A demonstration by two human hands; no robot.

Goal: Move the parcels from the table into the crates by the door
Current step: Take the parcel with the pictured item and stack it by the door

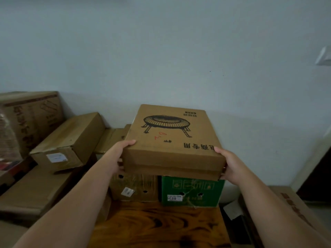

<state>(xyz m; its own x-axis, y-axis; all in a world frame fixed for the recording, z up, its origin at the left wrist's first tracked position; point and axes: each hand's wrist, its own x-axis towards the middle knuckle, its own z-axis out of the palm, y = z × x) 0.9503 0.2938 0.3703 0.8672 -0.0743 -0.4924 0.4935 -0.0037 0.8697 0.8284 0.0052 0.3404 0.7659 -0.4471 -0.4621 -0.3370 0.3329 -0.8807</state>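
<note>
- A flat brown cardboard parcel (172, 140), printed with a line drawing of a round, legged heater and some upside-down characters, is gripped at its near corners by both bare hands.
- The left hand (120, 158) clasps the near left corner: the thumb lies on the top face, and the fingers are wrapped under the edge, mostly hidden.
- The right hand (227, 164) clasps the near right corner the same way, thumb on top, fingers curled beneath the lower edge.
- The parcel sits above two smaller boxes that stand side by side on a dark wooden table (161, 226): a brown box with round holes (134, 187) on the left and a green box (192, 191) with holes and a white label on the right. Whether the parcel rests on them or is lifted just clear cannot be told.
- Left of the table lie more cartons: a long brown carton (69, 140) with a white label on its end, resting on a wide flat one (35, 192), and a tall printed carton (30, 115) against the wall.
- Another brown carton with red print (293, 210) lies at the right, near a dark doorway (318, 178).
- A pale wall (161, 51) fills the background.
</note>
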